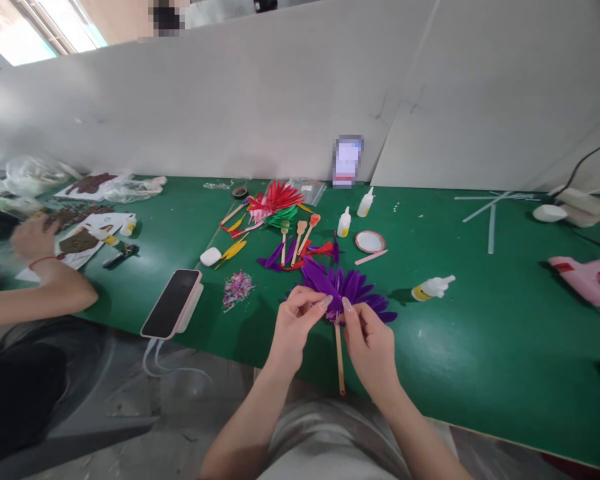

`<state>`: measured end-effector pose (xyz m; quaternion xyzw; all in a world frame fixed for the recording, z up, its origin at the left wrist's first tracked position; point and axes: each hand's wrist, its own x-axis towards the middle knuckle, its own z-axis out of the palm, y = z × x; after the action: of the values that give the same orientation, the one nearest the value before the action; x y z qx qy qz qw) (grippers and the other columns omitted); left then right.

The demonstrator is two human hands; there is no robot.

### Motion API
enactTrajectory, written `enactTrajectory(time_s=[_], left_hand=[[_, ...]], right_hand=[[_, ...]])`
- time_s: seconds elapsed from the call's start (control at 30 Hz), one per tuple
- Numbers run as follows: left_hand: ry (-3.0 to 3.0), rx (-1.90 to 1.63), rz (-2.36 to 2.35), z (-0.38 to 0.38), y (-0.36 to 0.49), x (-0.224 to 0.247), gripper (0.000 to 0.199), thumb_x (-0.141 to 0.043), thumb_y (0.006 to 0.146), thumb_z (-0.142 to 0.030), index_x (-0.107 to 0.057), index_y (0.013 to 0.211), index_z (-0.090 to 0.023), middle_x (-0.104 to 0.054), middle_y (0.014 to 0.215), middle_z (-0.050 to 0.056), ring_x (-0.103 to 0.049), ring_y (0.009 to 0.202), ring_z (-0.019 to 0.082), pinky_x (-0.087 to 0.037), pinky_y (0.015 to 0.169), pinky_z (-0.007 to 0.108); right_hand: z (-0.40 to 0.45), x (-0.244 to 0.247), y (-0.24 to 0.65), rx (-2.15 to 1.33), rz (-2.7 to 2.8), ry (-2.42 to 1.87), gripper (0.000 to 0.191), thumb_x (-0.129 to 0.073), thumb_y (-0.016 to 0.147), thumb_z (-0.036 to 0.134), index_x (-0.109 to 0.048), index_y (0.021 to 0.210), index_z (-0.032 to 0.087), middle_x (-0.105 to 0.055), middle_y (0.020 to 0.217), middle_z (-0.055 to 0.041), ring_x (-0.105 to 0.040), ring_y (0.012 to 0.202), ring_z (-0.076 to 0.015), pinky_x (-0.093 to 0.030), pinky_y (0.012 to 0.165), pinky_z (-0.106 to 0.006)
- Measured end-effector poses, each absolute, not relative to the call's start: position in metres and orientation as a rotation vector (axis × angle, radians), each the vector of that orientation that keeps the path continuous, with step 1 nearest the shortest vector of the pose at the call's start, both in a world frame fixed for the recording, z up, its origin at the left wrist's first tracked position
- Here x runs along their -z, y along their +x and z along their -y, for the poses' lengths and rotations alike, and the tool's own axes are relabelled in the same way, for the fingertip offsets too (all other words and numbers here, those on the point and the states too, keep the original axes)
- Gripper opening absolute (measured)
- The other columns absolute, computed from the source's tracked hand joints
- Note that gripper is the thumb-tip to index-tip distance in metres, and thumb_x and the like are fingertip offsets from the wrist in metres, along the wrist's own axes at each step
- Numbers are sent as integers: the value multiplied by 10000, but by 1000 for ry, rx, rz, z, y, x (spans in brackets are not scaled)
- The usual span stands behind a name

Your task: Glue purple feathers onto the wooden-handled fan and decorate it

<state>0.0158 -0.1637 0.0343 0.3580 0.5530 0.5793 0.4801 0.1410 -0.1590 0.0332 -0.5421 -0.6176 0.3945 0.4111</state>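
1 purple fan, 3 loose wooden spoons, 3 btls ctr/rt + 2 far L, 2 phones, 1 glue gun, 1 dish, 1 tape roll, 1 pink stick. Clear sticks overlap, no. unclear.

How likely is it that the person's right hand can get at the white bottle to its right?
Probably yes: the white bottle sits beside the purple feathers, apparently unblocked, but the right hand is occupied with them.
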Motion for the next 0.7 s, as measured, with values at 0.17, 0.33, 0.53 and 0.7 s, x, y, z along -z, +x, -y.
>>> enactTrajectory(time_s=[0.17, 0.33, 0.53, 0.7], left_hand=[[822, -1402, -1418, 162, 6, -35, 225, -635, 721, -351, -692, 877, -198, -515, 811, 15, -404, 625, 73, -344, 581, 212], [1025, -1207, -1367, 164, 8, -44, 239, -655, 702, -343, -692, 878, -186, -534, 845, 39, -448, 682, 102, -372, 604, 218], [1160, -1158, -1357, 167, 11, -52, 213, -604, 750, -341, -677, 842, -162, -537, 823, 54, -475, 683, 115, -389, 600, 224], [1146, -1202, -1399, 166, 9, -50, 192, -601, 753, -334, -658, 777, -152, -511, 771, 34, -454, 656, 102, -372, 582, 218]], right_hand=[[159, -37, 142, -1062, 1460, -1381, 327, -436, 859, 433, -488, 645, 193, -373, 423, 67, -349, 346, -79, -276, 369, -200], [158, -35, 146, -988, 1593, -1380, 307, -425, 872, 397, -495, 654, 192, -407, 439, 59, -364, 367, -79, -286, 385, -194], [157, -36, 148, -834, 1705, -1358, 289, -411, 886, 353, -496, 661, 191, -449, 461, 51, -391, 373, -75, -291, 400, -188], [158, -39, 149, -774, 1760, -1363, 275, -404, 892, 346, -497, 682, 195, -467, 467, 47, -410, 374, -80, -308, 413, -185]])
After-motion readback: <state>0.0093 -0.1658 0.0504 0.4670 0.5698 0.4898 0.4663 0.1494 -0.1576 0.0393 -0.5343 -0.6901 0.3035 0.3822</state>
